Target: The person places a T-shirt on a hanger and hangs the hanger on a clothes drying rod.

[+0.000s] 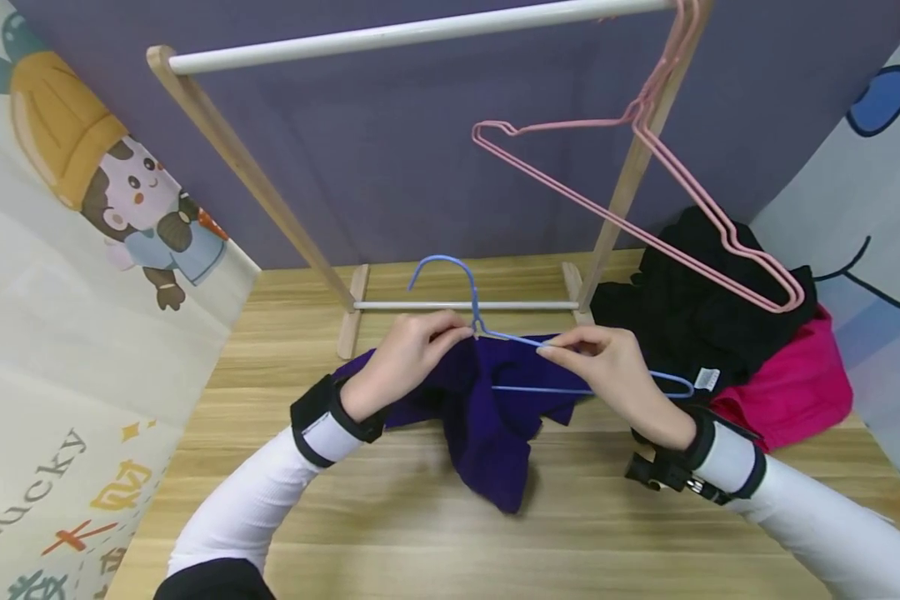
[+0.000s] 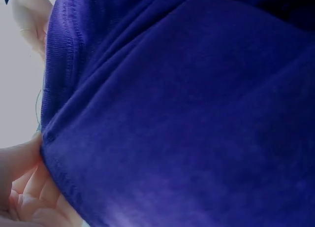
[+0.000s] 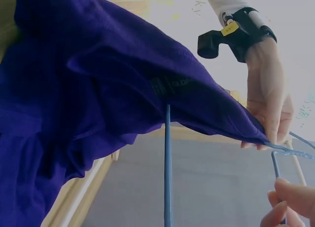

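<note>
Blue hanger: The blue hanger [image 1: 540,390] is in front of the rack, above the table [image 1: 450,550], its hook pointing up. Its right half is bare; its left half is hidden by the purple cloth.
Purple garment: The purple garment [image 1: 487,425] hangs in folds around the covered side of the hanger. In the right wrist view, the lower bar enters the opening of the cloth, close to a dark label.
Left hand: The left hand [image 1: 405,358] pinches the garment's edge between thumb and fingers, just beside the neck of the hanger.
Right hand: The right hand [image 1: 611,367] holds the bare upper arm of the hanger – thumb and fingers are closed on it in a narrow pinch.
Rack: The rack [image 1: 420,33] has a white top rail, wooden side posts and a thin white bar below, near the table.
Pink hangers: The pink hangers [image 1: 648,93] hang together at the right end of the rail.
Clothes at right: Black clothing [image 1: 682,325] lies in a heap beside the rack – a white tag is visible on it – and bright pink cloth [image 1: 802,383] lies partly under this heap.
</note>
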A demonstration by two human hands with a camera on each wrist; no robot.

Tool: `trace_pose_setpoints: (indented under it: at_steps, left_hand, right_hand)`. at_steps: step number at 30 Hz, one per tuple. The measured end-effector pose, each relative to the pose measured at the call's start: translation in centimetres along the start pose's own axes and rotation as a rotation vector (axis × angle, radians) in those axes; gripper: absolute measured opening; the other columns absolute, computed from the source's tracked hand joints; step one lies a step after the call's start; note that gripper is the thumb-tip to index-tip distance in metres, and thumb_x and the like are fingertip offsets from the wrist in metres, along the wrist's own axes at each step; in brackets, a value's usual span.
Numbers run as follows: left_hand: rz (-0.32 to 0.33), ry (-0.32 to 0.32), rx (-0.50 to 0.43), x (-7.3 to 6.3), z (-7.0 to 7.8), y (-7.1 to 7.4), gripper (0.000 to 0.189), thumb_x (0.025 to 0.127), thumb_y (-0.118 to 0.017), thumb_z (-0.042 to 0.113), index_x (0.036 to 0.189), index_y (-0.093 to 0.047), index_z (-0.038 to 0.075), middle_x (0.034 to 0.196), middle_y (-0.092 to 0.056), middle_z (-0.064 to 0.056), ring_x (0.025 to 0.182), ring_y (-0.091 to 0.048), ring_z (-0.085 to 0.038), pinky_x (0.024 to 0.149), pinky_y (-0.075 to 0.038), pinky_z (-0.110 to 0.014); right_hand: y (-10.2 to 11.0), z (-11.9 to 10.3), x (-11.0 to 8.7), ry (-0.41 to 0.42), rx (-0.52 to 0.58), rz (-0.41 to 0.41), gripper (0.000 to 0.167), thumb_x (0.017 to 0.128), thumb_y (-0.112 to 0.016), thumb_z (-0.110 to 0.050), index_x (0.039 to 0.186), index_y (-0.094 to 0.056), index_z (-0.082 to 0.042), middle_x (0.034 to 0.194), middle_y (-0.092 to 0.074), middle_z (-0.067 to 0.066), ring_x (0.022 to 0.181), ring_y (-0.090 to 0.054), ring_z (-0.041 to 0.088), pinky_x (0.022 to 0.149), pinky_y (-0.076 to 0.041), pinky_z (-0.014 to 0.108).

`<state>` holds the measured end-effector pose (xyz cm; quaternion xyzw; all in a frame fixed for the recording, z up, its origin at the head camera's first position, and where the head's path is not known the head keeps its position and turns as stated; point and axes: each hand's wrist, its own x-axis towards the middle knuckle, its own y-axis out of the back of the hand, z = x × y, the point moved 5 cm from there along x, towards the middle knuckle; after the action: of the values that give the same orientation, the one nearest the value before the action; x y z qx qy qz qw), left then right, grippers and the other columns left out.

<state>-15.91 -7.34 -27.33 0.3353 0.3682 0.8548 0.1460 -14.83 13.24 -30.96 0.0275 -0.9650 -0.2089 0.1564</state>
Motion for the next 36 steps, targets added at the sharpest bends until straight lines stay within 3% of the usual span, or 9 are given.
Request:
trace_pose_setpoints:
  at_steps: [4, 12, 16, 21, 24, 30, 33, 36]
  left_hand:
    - [-0.015, 0.022, -0.011, 0.2, -0.3, -0.2, 0.009, 0.084, -0.06, 0.009, 0.084, -0.066, 0.003, 0.08, -0.065, -0.003, 0.071, -0.057, -0.009, 0.064, -0.045, -0.021]
    - [-0.128, 0.059, -0.011, 0.2, -0.4, -0.9, 0.023, 0.081, -0.063, 0.007, 0.102, -0.063, -0.003, 0.1, -0.065, -0.012, 0.095, -0.059, -0.02, 0.082, -0.046, -0.027]
    - [-0.133, 0.049, -0.02, 0.4, -0.5, -1.0, 0.016, 0.081, -0.062, 0.003, 0.096, -0.064, -0.002, 0.094, -0.065, -0.011, 0.09, -0.06, -0.019, 0.079, -0.046, -0.027]
    - [-0.091, 0.038, -0.042, 0.5, -0.9, -0.9, 0.008, 0.081, -0.062, 0.003, 0.087, -0.066, -0.001, 0.084, -0.066, -0.008, 0.08, -0.06, -0.016, 0.072, -0.047, -0.025]
    - [-0.066, 0.062, -0.035, 0.6, -1.3, -0.7, 0.01, 0.081, -0.062, 0.004, 0.088, -0.066, -0.002, 0.084, -0.066, -0.009, 0.08, -0.061, -0.017, 0.072, -0.047, -0.026]
    - [-0.032, 0.096, -0.027, 0.4, -1.9, -0.1, 0.012, 0.081, -0.062, 0.005, 0.089, -0.066, -0.002, 0.085, -0.067, -0.009, 0.081, -0.062, -0.018, 0.073, -0.048, -0.027]
    - [-0.014, 0.107, -0.027, 0.3, -2.0, 0.2, 0.012, 0.081, -0.062, 0.005, 0.089, -0.066, -0.003, 0.085, -0.067, -0.01, 0.082, -0.062, -0.019, 0.074, -0.048, -0.028]
    - [-0.001, 0.119, -0.03, 0.3, -2.2, 0.4, 0.012, 0.081, -0.063, 0.006, 0.089, -0.066, -0.003, 0.086, -0.067, -0.01, 0.083, -0.062, -0.02, 0.074, -0.048, -0.029]
  right_hand:
    - [0.0, -0.1, 0.1, 0.01, -0.001, 0.019, 0.011, 0.073, -0.072, -0.013, 0.078, -0.07, -0.003, 0.072, -0.065, 0.002, 0.062, -0.049, 0.001, 0.054, -0.04, 0.015]
    - [0.1, 0.5, 0.4, 0.035, -0.02, 0.032, 0.009, 0.074, -0.071, -0.013, 0.079, -0.071, -0.005, 0.075, -0.066, 0.005, 0.062, -0.049, 0.001, 0.055, -0.039, 0.014]
    - [0.2, 0.8, 0.5, 0.069, -0.048, 0.037, 0.008, 0.073, -0.072, -0.012, 0.078, -0.071, -0.006, 0.074, -0.066, 0.005, 0.061, -0.048, 0.001, 0.054, -0.039, 0.014]
    - [0.0, 0.8, 1.0, 0.13, -0.104, -0.026, 0.008, 0.077, -0.069, -0.013, 0.082, -0.07, -0.007, 0.077, -0.063, 0.001, 0.064, -0.049, 0.004, 0.058, -0.039, 0.014]
    - [0.3, 0.5, 1.2, 0.223, -0.142, -0.028, 0.009, 0.077, -0.068, -0.007, 0.086, -0.069, -0.006, 0.08, -0.061, 0.0, 0.068, -0.048, 0.006, 0.061, -0.039, 0.016]
    - [0.8, -1.9, 0.3, 0.551, -0.202, 0.064, 0.022, 0.067, -0.069, 0.009, 0.086, -0.068, -0.003, 0.083, -0.062, 0.002, 0.078, -0.053, 0.013, 0.071, -0.04, 0.015]
    - [-0.2, -2.2, -0.6, 0.611, -0.2, -0.047, 0.022, 0.067, -0.07, 0.007, 0.085, -0.067, -0.005, 0.081, -0.063, 0.0, 0.077, -0.056, 0.011, 0.07, -0.041, 0.014]
    - [-2.0, -1.1, -1.3, 0.55, -0.227, -0.234, 0.018, 0.071, -0.07, -0.002, 0.087, -0.067, -0.008, 0.083, -0.064, -0.004, 0.077, -0.058, 0.008, 0.071, -0.045, 0.018]
